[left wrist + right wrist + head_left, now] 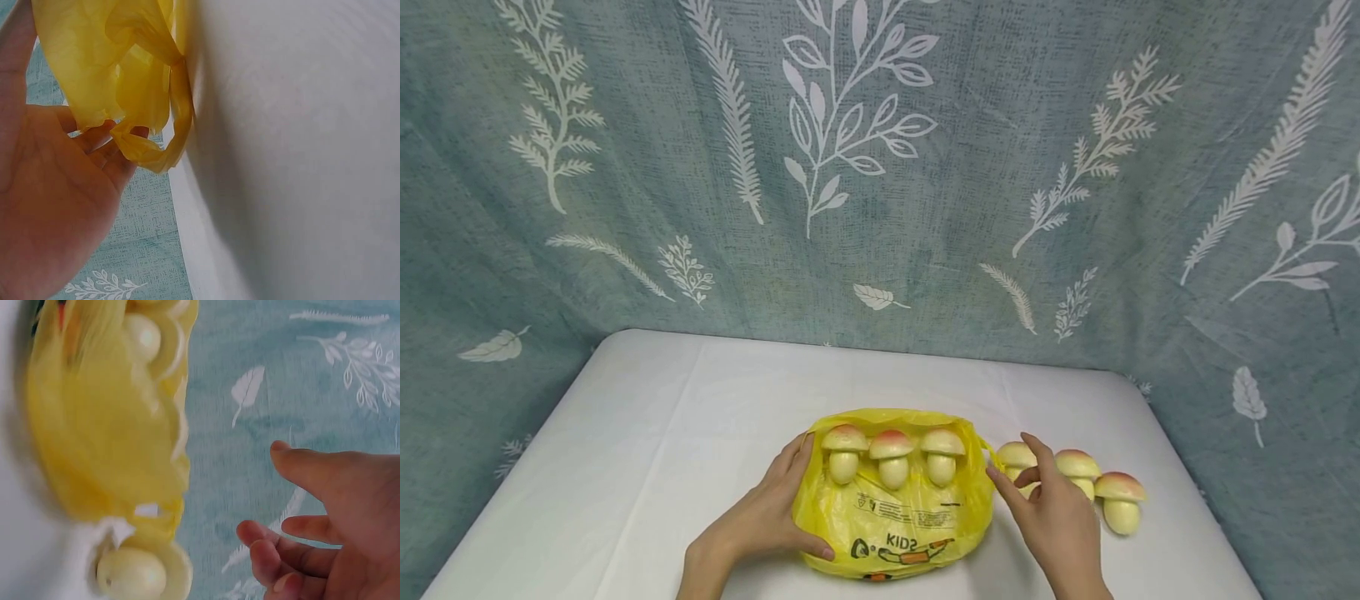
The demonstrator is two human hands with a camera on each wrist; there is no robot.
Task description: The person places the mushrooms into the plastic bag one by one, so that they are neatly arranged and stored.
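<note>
A yellow plastic bag [917, 500] with printed lettering lies on the white table, its mouth facing the far side. Three toy mushrooms [892, 460] with pinkish-cream caps sit side by side at its mouth. My left hand [767, 508] holds the bag's left side, thumb across the front and fingers around the edge; the bag's handle loop [178, 119] hangs by the fingertips. To the bag's right, my right hand [1056, 508] hovers with thumb and fingers apart, holding nothing. Behind it stands a partly hidden mushroom [1015, 455] beside the bag's right handle.
Two more mushrooms, one partly covered by the right hand [1077, 465] and one at the far right [1122, 502], stand on the white table [647, 450]. A blue-green curtain [925, 275] with white leaf patterns hangs behind the table and along both sides.
</note>
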